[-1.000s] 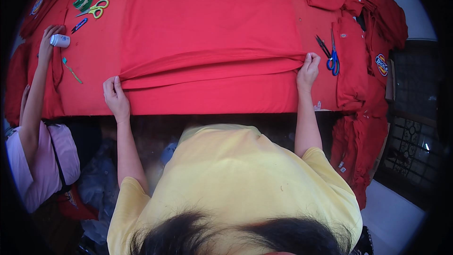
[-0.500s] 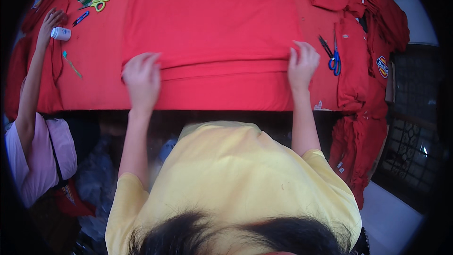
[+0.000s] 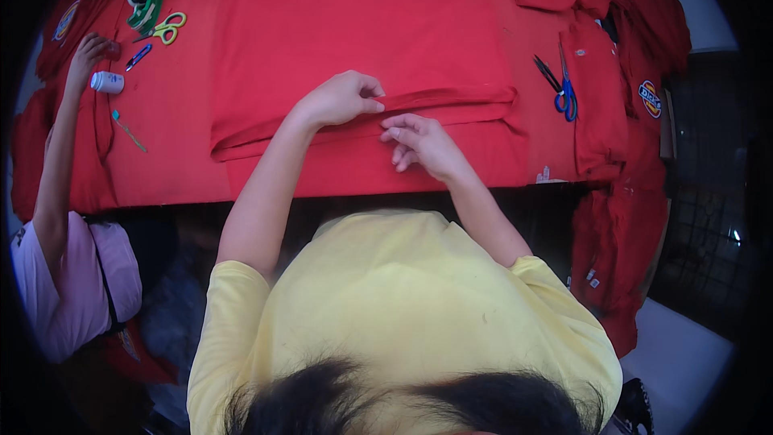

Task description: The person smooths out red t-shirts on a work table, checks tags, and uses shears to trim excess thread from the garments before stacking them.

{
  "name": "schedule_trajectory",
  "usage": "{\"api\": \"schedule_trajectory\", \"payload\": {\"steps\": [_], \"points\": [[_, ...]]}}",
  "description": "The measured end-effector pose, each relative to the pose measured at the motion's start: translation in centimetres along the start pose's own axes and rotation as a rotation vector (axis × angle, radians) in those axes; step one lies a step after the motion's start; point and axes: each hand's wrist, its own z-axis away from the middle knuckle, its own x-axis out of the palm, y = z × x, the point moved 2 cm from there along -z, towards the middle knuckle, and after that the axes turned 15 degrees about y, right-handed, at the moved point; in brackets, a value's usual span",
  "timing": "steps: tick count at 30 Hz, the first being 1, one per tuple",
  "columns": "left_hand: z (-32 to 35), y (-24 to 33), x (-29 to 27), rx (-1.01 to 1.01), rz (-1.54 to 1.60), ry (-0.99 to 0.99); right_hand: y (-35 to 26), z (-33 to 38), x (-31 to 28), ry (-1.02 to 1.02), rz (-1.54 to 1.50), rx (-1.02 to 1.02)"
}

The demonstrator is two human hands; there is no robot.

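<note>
A large red garment (image 3: 354,24) lies spread flat on the red-covered table (image 3: 161,161), its near part folded over into a long ridge. My left hand (image 3: 342,98) pinches that folded edge near the middle. My right hand (image 3: 419,143) rests just beside it, fingertips on the same fold, fingers loosely curled. Both hands meet at the centre of the fold, close to the table's near edge.
Blue-handled scissors (image 3: 561,89) lie right of the garment, by a pile of red clothes (image 3: 620,72). At the far left, green scissors (image 3: 167,28), a blue pen (image 3: 138,56) and a white tube (image 3: 106,81) lie near another person's hand (image 3: 87,52).
My hands were far apart at the two ends of the fold; both have slid inward along it and now meet at its middle. The other person's arm stayed at the left.
</note>
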Motion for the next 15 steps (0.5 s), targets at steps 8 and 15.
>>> {"api": "schedule_trajectory", "payload": {"steps": [8, 15], "points": [[-0.4, -0.8, -0.2, -0.185, 0.477, 0.005, 1.4, -1.1, 2.2, 0.104, -0.437, -0.059], [-0.3, -0.7, -0.3, -0.211, 0.486, 0.024, 0.6, -1.4, 2.5, 0.148, -0.408, -0.124]]}}
